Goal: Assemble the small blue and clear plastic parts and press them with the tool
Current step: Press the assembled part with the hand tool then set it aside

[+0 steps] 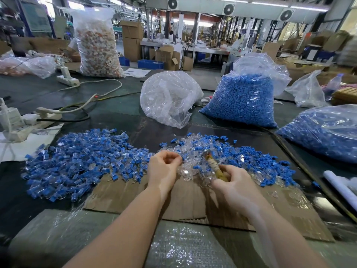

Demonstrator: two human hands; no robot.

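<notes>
My left hand is curled, its fingertips pinching a small blue and clear part above the cardboard sheet. My right hand grips the wrapped yellowish handle of the tool, whose tip points up and left into the loose mix of clear and blue parts. A large pile of assembled blue and clear pieces lies to the left of my hands.
Behind the piles stand a crumpled clear bag, a bag of blue parts and another at the right. Power strips and cables lie at the left. Bubble wrap covers the near edge.
</notes>
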